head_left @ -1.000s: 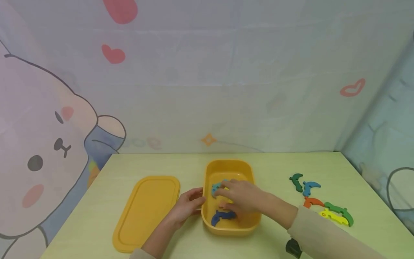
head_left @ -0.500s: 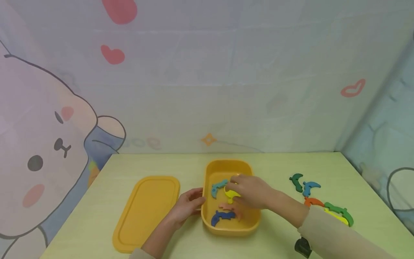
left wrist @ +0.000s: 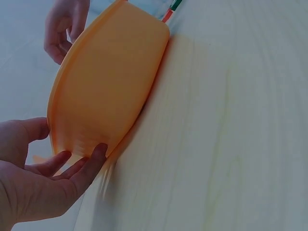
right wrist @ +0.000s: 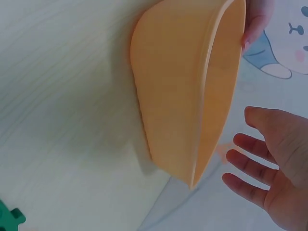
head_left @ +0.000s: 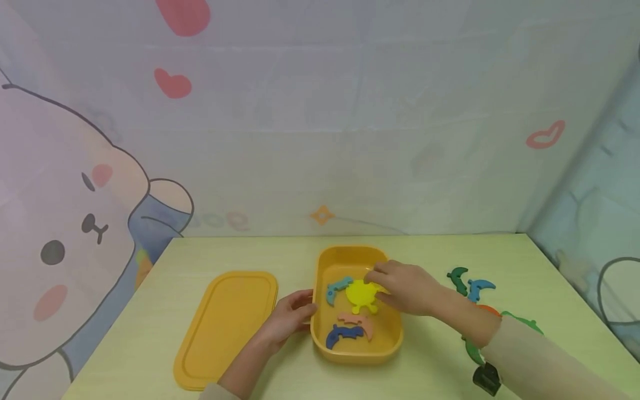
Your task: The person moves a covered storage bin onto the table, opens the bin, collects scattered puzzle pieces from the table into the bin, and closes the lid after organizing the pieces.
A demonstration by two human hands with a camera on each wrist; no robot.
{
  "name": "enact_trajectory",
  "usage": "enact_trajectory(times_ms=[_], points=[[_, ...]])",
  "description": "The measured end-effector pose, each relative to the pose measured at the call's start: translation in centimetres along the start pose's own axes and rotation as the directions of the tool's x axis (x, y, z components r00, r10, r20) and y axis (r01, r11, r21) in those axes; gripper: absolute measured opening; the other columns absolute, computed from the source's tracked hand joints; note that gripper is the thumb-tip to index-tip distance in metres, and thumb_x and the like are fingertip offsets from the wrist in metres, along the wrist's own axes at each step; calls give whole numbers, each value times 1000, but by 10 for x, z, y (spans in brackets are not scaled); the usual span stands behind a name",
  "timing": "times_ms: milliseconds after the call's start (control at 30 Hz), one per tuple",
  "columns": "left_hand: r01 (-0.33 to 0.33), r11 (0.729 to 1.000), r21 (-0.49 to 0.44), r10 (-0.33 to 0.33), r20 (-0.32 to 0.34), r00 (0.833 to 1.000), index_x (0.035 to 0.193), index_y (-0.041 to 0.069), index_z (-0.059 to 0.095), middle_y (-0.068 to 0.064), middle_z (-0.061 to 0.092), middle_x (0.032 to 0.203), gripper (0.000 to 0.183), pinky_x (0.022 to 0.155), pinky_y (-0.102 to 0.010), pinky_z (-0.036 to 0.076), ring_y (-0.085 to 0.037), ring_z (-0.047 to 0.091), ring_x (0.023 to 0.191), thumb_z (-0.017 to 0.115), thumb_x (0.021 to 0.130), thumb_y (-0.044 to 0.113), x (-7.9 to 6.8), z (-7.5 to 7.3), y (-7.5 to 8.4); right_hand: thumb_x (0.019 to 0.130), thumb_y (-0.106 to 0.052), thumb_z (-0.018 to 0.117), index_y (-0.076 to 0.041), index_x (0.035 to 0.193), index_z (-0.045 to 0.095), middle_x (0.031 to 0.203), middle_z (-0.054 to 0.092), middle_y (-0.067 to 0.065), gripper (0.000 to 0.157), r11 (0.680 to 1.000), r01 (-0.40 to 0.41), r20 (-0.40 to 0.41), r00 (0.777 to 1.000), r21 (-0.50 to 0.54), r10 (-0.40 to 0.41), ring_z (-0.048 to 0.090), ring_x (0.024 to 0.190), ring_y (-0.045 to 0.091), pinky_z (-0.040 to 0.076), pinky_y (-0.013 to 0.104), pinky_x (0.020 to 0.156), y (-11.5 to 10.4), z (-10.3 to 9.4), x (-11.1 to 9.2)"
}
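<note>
My left hand [head_left: 290, 319] touches the left side of the yellow box [head_left: 357, 359], fingers loosely spread along its outer wall, while my right hand [head_left: 407, 286] hangs over the opposite rim, fingers parted and holding nothing. The round yellow piece [head_left: 362, 294] lies inside the box by my right fingertips (whether they touch it, I cannot tell), with a light blue piece [head_left: 338, 286], a pink piece [head_left: 356, 319] and a dark blue piece [head_left: 342, 333] near it.
</note>
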State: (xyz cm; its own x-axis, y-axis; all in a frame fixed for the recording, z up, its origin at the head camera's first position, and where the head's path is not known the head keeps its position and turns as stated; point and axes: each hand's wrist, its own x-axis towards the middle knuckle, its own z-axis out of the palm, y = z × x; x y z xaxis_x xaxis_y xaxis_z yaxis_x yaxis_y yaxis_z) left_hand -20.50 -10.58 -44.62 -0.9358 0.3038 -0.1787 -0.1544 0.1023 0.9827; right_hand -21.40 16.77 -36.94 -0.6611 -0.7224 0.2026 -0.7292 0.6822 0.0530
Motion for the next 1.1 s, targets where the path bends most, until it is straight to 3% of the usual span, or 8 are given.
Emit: enact_trajectory(times_ms=[533, 800, 1100], points=[[-1, 1000, -4, 1, 7, 1000, 137, -4, 36, -24, 45, 130, 50, 83, -38, 53, -26, 56, 107, 52, 93, 16, 1, 0, 1, 80, -23, 70, -19, 112, 61, 106, 58, -1, 34, 996, -88, -38, 995, 0, 88, 55, 86, 15, 49, 23, 59, 37, -17, -41], [7, 1000, -3, -7, 8, 1000, 137, -4, 36, -24, 45, 131, 51, 84, -37, 53, -26, 56, 107, 52, 93, 16, 1, 0, 0, 78, -20, 72, -18, 112, 61, 105, 58, -3, 35, 996, -92, -57, 994, 13, 92, 57, 87, 15, 52, 25, 62, 49, -18, -66], [7, 1000, 1, -7, 3, 1000, 137, -3, 36, -23, 44, 132, 51, 84, -38, 53, -27, 56, 108, 52, 93, 16, 1, 0, -1, 80, -20, 70, -19, 113, 60, 106, 56, -5, 35, 991, -128, 17, 992, 44, 127, 55, 84, 11, 49, 20, 58, 50, -8, -92]])
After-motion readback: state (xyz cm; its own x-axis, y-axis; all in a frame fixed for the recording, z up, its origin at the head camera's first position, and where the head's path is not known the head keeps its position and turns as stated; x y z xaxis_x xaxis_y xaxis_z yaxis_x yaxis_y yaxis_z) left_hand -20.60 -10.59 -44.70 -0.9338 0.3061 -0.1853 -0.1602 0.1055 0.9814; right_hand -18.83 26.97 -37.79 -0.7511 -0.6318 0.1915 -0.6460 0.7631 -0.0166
